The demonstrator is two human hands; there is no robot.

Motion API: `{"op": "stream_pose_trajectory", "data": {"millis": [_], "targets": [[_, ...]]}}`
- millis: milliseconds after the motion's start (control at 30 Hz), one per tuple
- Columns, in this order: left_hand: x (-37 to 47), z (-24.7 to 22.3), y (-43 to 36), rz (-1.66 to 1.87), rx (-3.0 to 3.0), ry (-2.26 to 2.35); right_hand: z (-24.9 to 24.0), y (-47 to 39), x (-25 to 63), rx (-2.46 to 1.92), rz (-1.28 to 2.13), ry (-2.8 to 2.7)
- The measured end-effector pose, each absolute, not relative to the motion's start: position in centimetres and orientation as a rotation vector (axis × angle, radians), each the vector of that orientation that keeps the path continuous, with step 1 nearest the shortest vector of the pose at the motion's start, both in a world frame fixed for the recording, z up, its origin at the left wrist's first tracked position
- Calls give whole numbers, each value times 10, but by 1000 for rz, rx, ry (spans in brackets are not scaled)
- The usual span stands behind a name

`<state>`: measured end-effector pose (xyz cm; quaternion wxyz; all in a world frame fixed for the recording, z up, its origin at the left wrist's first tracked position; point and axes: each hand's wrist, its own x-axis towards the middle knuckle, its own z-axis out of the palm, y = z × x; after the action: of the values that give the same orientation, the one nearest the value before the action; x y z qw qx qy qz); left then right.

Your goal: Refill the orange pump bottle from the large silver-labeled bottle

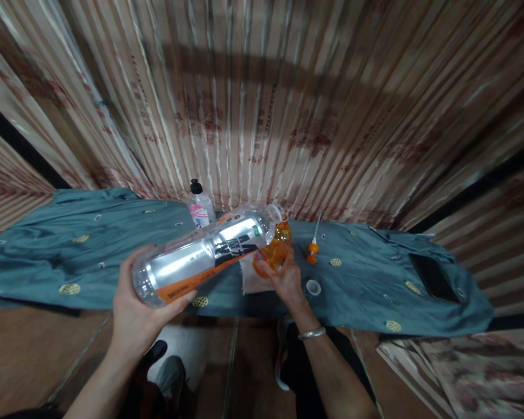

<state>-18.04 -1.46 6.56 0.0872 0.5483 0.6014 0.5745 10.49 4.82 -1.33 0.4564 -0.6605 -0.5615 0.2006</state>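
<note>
My left hand (140,308) is closed around the lower end of a large clear plastic bottle (201,253) with a silver and orange label. The bottle is tilted to the right, its mouth at the neck of an orange see-through bottle (283,235). My right hand (288,279) grips that orange bottle, which stands over a pale cloth (251,279). Whether liquid is flowing cannot be made out. Just right of my right hand lie a small white cap (313,287) and an orange pump head (312,251) with a thin tube.
A clear bottle with a black top (201,206) and pink label stands behind the large bottle. A dark phone (433,278) rests at the right of the green cloth-covered table (358,291). Pleated patterned curtains (262,116) hang right behind the table.
</note>
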Motion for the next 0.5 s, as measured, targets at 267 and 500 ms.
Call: {"op": "stream_pose_trajectory", "data": {"millis": [267,500], "targets": [[-185,69,-15,1705,1710,1827,-12,46,102,-1625,520,-1376],[-184,69,-16,1712,1646,1835,-10,47,100,-1640,527,-1345]]}}
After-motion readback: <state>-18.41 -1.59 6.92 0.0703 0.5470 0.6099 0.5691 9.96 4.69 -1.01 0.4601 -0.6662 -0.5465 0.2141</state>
